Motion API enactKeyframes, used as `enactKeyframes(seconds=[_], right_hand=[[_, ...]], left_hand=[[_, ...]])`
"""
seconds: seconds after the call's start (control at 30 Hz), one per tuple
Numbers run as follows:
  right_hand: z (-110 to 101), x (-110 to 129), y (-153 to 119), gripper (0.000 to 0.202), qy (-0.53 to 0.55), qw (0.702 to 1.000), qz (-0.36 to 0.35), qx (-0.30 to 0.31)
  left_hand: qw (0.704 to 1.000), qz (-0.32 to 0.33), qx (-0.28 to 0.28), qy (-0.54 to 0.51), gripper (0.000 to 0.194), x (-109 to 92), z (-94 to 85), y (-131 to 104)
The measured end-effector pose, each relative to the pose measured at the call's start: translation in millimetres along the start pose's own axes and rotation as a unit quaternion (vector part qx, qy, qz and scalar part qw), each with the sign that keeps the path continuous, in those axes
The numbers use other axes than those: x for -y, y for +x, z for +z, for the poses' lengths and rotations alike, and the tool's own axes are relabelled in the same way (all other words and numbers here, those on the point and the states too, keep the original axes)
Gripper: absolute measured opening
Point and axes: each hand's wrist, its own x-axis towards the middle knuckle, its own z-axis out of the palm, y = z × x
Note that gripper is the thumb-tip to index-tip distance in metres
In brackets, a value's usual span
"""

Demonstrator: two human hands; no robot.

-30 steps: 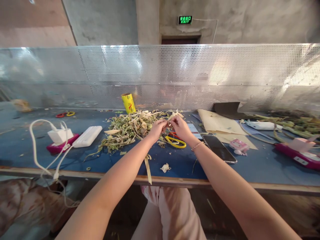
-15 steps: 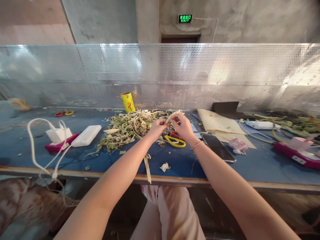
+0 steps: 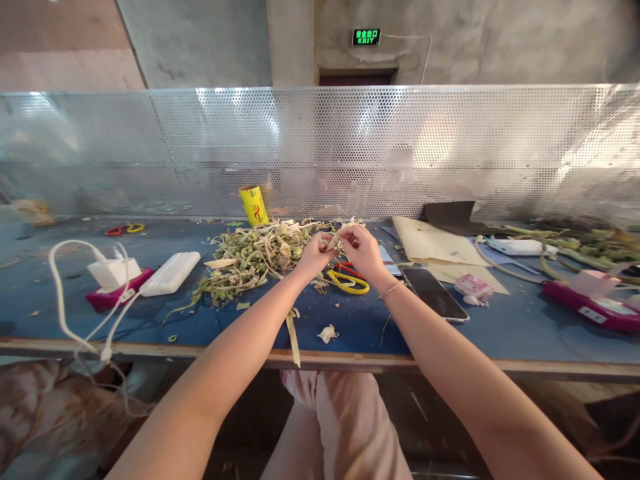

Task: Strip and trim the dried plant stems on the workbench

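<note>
Both of my hands meet above the right end of a heap of dried, greenish and straw-coloured plant pieces (image 3: 255, 257). My left hand (image 3: 317, 257) is closed, its thumb and fingers pinching a pale dried plant strip (image 3: 336, 241). From the other side my right hand (image 3: 364, 250) grips the same strip, fingers bent. Most of the strip is hidden by the fingers. Just below the hands lie scissors (image 3: 353, 285) with red and yellow handles. A loose flat strip (image 3: 293, 337) hangs over the table's front edge, and a pale scrap (image 3: 329, 333) lies nearby.
A yellow tube (image 3: 254, 205) stands behind the heap. To the left are a white power bank (image 3: 172, 273), a charger (image 3: 114, 272) and cables. A phone (image 3: 436, 295), pink figurine (image 3: 473, 289), brown paper (image 3: 435, 240) and power strip (image 3: 590, 305) lie right. A perforated metal screen (image 3: 320, 153) rises behind.
My hands stay nearly in place. The strip that arched above my right fingers shows less now and sits between the fingertips. The whole view has shifted slightly.
</note>
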Motion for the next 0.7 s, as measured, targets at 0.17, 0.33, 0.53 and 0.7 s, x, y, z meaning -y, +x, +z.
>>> enactKeyframes(seconds=[0.17,0.33,0.53,0.7], right_hand=[[-0.2,1.5,0.6,0.010,0.045,0.998,0.030,-0.021],[0.4,0.6,2.0,0.010,0.077,0.995,0.060,-0.028],[0.3,4.2,-0.8,0.014,0.068,0.997,0.036,0.006],[-1.2,7.9,-5.0,0.027,0.005,0.993,-0.089,0.080]], left_hand=[[0.999,0.026,0.020,0.043,0.025,3.0,1.6,0.3],[0.998,0.025,0.022,0.056,0.020,1.8,1.9,-1.1],[0.996,0.051,0.018,0.077,0.018,-0.3,1.8,-1.7],[0.991,0.077,0.022,0.108,0.024,0.8,3.5,-2.5]])
